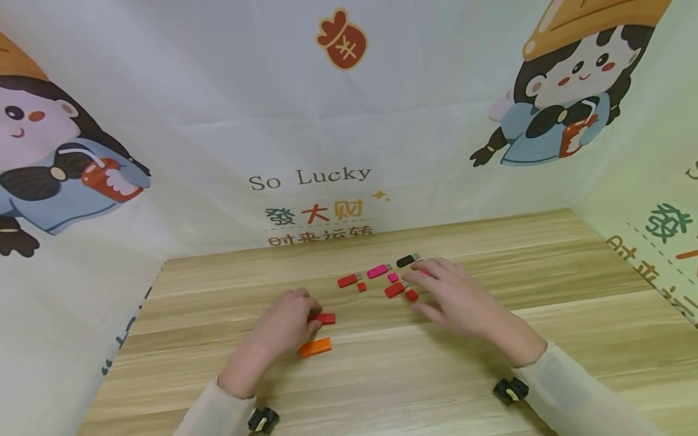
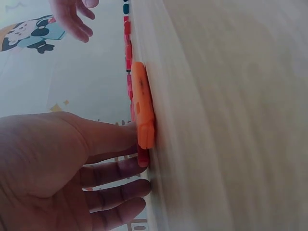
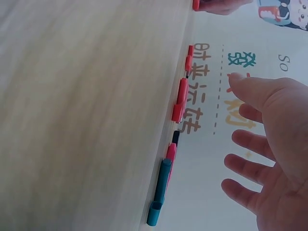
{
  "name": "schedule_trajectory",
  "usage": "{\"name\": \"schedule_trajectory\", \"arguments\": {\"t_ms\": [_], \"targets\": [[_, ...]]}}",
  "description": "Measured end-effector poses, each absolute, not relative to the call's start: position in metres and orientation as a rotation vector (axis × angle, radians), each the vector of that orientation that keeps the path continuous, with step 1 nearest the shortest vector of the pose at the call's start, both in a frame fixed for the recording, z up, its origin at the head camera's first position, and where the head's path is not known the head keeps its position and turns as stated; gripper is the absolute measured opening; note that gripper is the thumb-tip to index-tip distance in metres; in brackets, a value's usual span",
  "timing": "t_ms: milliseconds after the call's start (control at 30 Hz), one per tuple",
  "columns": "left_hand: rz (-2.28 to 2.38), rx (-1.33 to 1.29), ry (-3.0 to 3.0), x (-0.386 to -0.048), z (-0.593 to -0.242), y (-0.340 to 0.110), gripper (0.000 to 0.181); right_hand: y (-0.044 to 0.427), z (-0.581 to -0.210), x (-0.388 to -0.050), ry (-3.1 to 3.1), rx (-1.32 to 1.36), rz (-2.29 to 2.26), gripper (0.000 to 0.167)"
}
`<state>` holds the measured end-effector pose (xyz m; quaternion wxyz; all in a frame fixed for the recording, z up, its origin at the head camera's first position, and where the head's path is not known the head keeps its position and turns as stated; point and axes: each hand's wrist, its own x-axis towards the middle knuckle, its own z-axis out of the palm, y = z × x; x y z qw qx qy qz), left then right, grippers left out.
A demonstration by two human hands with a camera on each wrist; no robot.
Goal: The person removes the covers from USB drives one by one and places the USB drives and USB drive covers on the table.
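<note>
My left hand [image 1: 288,320] is low over the table, thumb and fingers on either side of a capped red USB stick [image 1: 325,318], pinching its left end. Nearer me lies an orange USB stick [image 1: 316,347], seen edge-on before the thumb in the left wrist view. My right hand [image 1: 455,297] hovers with fingers spread, holding nothing. Beside it are a red USB stick [image 1: 394,290] with its plug bare and a red cap [image 1: 411,295]. A teal USB stick [image 3: 162,180] and teal cap [image 3: 154,213] show in the right wrist view; the hand hides them from the head view.
Farther back lie another red USB stick [image 1: 347,281], its small red cap [image 1: 362,287], a pink USB stick [image 1: 378,270], a pink cap [image 1: 393,277] and a black USB stick [image 1: 406,261]. A printed white cloth [image 1: 218,151] rises behind the wooden table [image 1: 382,387].
</note>
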<state>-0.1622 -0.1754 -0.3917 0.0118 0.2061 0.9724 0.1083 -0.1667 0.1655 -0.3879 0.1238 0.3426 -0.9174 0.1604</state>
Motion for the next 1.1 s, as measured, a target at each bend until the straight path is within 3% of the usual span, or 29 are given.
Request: {"name": "schedule_trajectory", "arguments": {"t_ms": [367, 1100], "targets": [[0.374, 0.624, 3.020, -0.1611, -0.3902, -0.1748, 0.005, 0.1664, -0.3863, -0.1665, -2.715, 0.976, 0.440, 0.054], [0.486, 0.587, 2.979, -0.1638, -0.3897, -0.1747, 0.018, 0.1621, -0.3847, -0.1677, -2.714, 0.977, 0.420, 0.056]]}}
